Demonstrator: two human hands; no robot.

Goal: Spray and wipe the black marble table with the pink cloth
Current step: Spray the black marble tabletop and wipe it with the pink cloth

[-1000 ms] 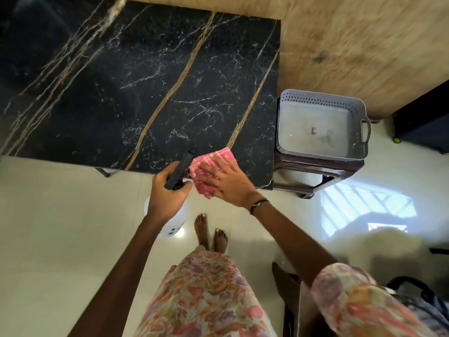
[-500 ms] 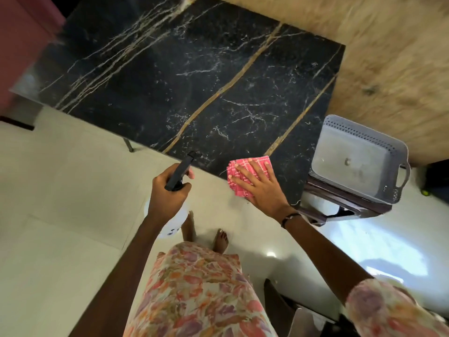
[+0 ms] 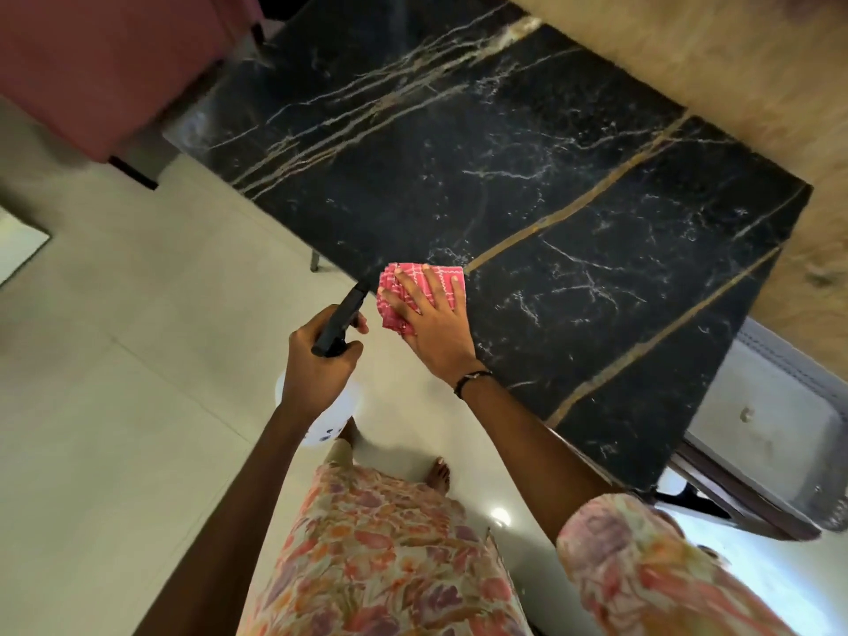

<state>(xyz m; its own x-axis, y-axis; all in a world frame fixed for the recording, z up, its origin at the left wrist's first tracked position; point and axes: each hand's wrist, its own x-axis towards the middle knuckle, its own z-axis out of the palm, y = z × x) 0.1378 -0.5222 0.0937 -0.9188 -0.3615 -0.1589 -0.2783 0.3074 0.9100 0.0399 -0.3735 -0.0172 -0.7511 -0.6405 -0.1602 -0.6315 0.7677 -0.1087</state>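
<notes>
Since 0.5 s ago the right hand [image 3: 431, 325] and the pink cloth [image 3: 415, 291] have slid leftward along the near edge of the black marble table [image 3: 527, 185], ending just beside the sprayer's nozzle, while the left hand [image 3: 316, 364] has kept its grip.

Nearest the table's front edge, over the pale floor [image 3: 114, 360], the left hand curls its fingers round the black trigger head of the spray bottle [image 3: 339, 323]; the white body of the bottle hangs below that hand. The nozzle tip points at the table's near edge, just left of the cloth.

On the table's near edge lies the folded pink cloth, partly overhanging it. The right hand lies flat on the cloth, fingers straight and spread, pressing it down.

Right of the table's right end stands a grey basket [image 3: 780, 429] on a dark stand [image 3: 734, 507]. Beyond the table's far left corner shows something pink [image 3: 105, 62], blurred.
</notes>
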